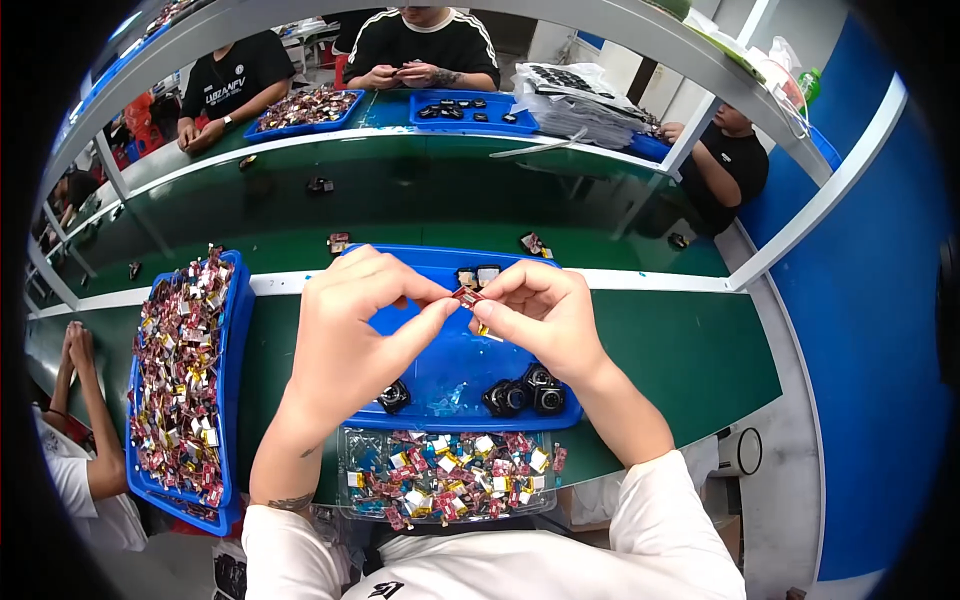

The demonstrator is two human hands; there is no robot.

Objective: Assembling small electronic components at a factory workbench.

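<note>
Both hands are raised over a blue tray (440, 365). A small red circuit board (468, 297) is pinched between the fingertips of my left hand (365, 320) and my right hand (545, 315). A white and yellow piece (488, 332), perhaps its battery, shows just under my right fingertips. Round black cases (543, 390) lie in the tray's near right part. Another black case (394, 397) is partly hidden below my left wrist. At the tray's far side sit dark cases with pale pieces in them (478, 277).
A clear tray (350, 505) of red boards and batteries lies close to me. A long blue bin (235, 330), heaped with similar parts, stands to the left. Beyond a white rail (640, 281) runs a green conveyor belt (420, 190) with scattered pieces. Other people work across it and at left.
</note>
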